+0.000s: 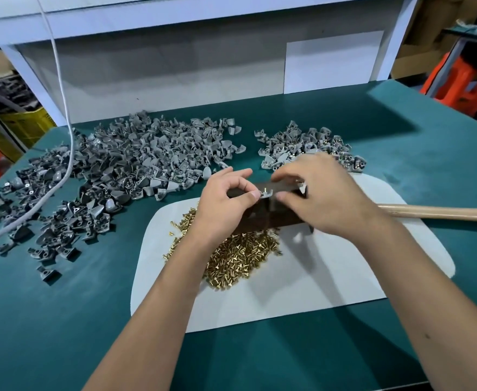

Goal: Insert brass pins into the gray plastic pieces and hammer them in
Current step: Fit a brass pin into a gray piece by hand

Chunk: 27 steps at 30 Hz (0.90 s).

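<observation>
On the dark block [262, 213], the left hand [226, 198] pinches a gray piece [265, 195] whose brass pin [264, 190] stands upright just left of the right hand [316, 193], whose grip cannot be told.

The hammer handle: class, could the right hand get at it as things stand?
Probably yes. The wooden hammer handle lies bare on the table just beyond the right hand, with nothing between them; the hand would first have to leave the gray piece.

two hands [226, 198], two gray-piece heaps [135, 165], one brass-pin pile [240, 258].
</observation>
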Motion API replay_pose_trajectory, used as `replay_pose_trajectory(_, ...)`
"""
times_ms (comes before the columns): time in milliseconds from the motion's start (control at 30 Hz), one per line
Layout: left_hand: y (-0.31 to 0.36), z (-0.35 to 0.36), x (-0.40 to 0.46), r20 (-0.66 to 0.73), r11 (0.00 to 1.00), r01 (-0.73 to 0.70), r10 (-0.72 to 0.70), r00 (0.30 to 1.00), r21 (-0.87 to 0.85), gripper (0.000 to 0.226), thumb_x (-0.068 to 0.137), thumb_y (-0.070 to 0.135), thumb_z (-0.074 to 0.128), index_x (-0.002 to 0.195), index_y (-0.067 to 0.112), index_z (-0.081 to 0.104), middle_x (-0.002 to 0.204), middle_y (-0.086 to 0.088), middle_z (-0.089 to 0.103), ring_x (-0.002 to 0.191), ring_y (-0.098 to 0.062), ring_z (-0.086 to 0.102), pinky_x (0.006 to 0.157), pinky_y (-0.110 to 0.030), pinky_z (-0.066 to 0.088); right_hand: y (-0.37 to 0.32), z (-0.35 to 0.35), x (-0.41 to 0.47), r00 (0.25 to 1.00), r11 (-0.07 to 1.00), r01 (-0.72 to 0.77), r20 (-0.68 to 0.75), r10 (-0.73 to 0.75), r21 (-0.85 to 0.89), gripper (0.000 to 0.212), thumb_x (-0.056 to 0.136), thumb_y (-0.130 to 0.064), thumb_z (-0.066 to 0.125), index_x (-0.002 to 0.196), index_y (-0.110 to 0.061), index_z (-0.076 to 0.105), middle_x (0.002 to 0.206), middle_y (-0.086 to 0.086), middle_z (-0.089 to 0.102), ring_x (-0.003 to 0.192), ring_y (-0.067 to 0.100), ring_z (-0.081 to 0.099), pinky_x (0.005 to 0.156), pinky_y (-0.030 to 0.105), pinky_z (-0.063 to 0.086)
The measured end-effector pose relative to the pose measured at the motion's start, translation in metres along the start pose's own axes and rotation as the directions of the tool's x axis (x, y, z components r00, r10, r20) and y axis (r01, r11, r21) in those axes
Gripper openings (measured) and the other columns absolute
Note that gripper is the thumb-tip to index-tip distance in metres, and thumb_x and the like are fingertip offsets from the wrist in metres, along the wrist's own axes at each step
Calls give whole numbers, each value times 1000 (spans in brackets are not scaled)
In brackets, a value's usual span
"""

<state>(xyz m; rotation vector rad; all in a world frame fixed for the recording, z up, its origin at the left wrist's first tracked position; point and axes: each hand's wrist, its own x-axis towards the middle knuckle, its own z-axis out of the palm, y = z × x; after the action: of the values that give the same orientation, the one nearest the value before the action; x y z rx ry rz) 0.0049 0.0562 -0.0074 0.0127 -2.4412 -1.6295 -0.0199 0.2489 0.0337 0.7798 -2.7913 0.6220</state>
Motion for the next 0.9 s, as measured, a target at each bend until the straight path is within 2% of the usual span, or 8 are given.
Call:
replay_pose_trajectory(167, 3, -5, 0, -23, 993, 6, -9, 1000, -120, 12, 78, 26, 71, 66, 26, 75, 131, 6, 67, 137, -14, 50, 118, -52, 33, -10, 5, 15, 992, 992, 121, 21, -121, -22, 20, 92, -42, 70, 109, -34, 75, 102, -7, 70, 105, 22, 57, 96, 48, 44)
replay_pose_trajectory(267, -4, -20, 8, -228, 998, 41, -32, 973, 39, 16, 93, 27, 71, 78, 23, 73, 121, 7, 71, 113, -15, 65, 108, -47, 47, -2, 1, 26, 999, 1000, 12, -52, -11, 27, 22, 86, -47, 76, 95, -27, 79, 92, -6, 74, 91, 20, 65, 87, 41, 53)
replay_pose_trajectory(333, -15, -40, 12, -404, 965, 130, -27, 914, 230, 12, 96, 29, 68, 85, 25, 69, 102, 10, 72, 83, -13, 68, 86, -37, 57, 7, -1, 36, 988, 993, -118, -99, 117, -9, 27, 83, -52, 77, 86, -25, 79, 84, -5, 74, 84, 20, 67, 81, 36, 56)
replay_pose_trajectory(400, -27, -62, 14, -533, 924, 235, -42, 845, 301, 10, 93, 26, 69, 84, 22, 70, 80, 13, 68, 49, -5, 55, 59, -25, 48, 16, -3, 46, 962, 966, -252, -124, 244, -54, 34, 80, -57, 78, 77, -24, 76, 77, -1, 73, 80, 24, 68, 76, 34, 56)
replay_pose_trajectory(567, -49, -94, 15, -607, 866, 378, -113, 787, 328, 20, 83, 6, 67, 85, 23, 77, 81, 7, 71, 61, -4, 55, 52, -19, 40, 22, -8, 67, 886, 886, -455, -149, 440, -92, 53, 67, -70, 82, 72, -18, 75, 76, 10, 72, 83, 33, 69, 70, 32, 51)
replay_pose_trajectory(667, -53, -97, 15, -572, 839, 401, -136, 809, 368, 19, 82, 9, 72, 87, 26, 78, 76, 9, 70, 64, -3, 57, 50, -16, 36, 7, -4, 73, 926, 929, -366, -121, 357, -57, 40, 75, -60, 82, 71, -21, 73, 75, 7, 72, 78, 30, 68, 72, 32, 52)
replay_pose_trajectory(767, -54, -94, 15, -545, 825, 385, -115, 831, 413, 18, 82, 9, 74, 90, 25, 78, 80, 6, 73, 70, -13, 63, 55, -20, 39, -26, 9, 77, 992, 992, -124, -2, 124, -34, 22, 84, -43, 80, 72, -26, 71, 78, -1, 73, 77, 22, 68, 80, 36, 58)
replay_pose_trajectory(900, -56, -93, 14, -519, 842, 343, -90, 850, 416, 28, 81, 4, 77, 98, 26, 77, 96, 6, 76, 83, -12, 66, 65, -18, 45, -70, 36, 83, 976, 989, 137, 178, -125, -60, 3, 89, -26, 75, 87, -28, 77, 92, -2, 75, 84, 18, 69, 86, 38, 59)
